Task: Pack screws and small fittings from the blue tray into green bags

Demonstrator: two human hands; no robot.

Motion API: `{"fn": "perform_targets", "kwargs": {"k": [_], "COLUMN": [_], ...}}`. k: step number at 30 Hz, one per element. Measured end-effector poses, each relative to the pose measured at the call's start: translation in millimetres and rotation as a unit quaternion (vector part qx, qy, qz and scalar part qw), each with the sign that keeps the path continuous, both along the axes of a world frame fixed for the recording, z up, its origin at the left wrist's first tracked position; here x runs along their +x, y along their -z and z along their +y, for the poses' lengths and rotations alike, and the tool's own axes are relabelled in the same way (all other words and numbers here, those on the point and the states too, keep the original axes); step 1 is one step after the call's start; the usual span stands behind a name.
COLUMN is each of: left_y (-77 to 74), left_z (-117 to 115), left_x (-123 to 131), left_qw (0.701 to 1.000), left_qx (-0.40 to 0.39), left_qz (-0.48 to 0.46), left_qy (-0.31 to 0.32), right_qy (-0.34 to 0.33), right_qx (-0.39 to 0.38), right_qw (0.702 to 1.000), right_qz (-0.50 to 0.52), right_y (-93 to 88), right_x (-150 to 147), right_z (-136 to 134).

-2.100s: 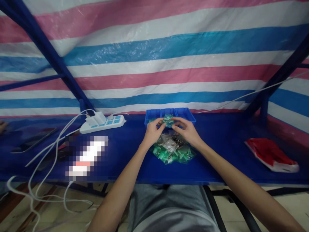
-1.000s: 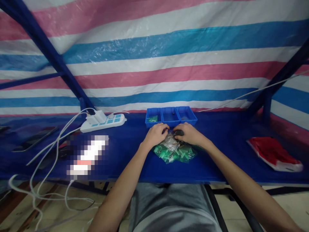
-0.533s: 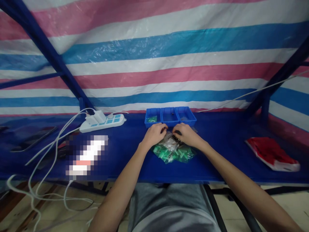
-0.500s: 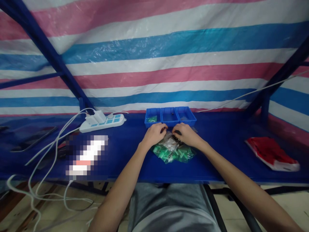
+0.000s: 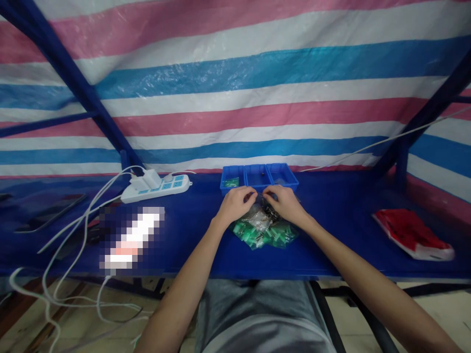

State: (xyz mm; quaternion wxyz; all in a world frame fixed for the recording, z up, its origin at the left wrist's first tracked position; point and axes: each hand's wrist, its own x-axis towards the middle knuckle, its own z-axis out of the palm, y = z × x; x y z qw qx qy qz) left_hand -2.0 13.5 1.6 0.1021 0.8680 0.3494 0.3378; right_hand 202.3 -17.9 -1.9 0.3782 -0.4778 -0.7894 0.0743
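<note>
My left hand (image 5: 237,202) and my right hand (image 5: 283,200) face each other over the pile, thumbs and fingers pinched. Between them is the upper edge of a clear plastic bag (image 5: 260,219), which looks to have small dark pieces inside; the exact grip is partly hidden by my fingers. Nearer to me, under and in front of this bag, lie several small clear bags with green plastic pieces (image 5: 259,238) and what look like screws. Just beyond my fingertips stands a blue three-compartment tray (image 5: 258,188). A green packet (image 5: 231,182) lies in its left compartment.
A white power strip (image 5: 158,189) with plugs and trailing white cables (image 5: 86,215) is at the left. Near it are a pixelated bright object (image 5: 134,238) and a dark flat device (image 5: 51,213). A red and white bundle (image 5: 412,233) lies on the blue table (image 5: 342,245) at the right.
My right hand has shifted slightly left, bringing its fingertips closer to my left hand's. The bags and tray stay in place.
</note>
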Motion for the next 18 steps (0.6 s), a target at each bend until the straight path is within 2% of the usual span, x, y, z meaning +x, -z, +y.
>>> {"fn": "perform_targets", "kwargs": {"k": [11, 18], "left_y": [0.6, -3.1], "left_z": [-0.7, -7.9], "left_x": [-0.2, 3.9], "left_qw": [1.0, 0.999], "left_qx": [-0.015, 0.015], "left_qz": [0.001, -0.025], "left_qy": [0.023, 0.03], "right_qy": [0.012, -0.015], "right_qx": [-0.041, -0.156], "right_qw": [0.988, 0.936], "right_qz": [0.148, 0.314], "right_y": [0.2, 7.6], "right_x": [-0.2, 0.8], "right_z": [-0.6, 6.0]}}
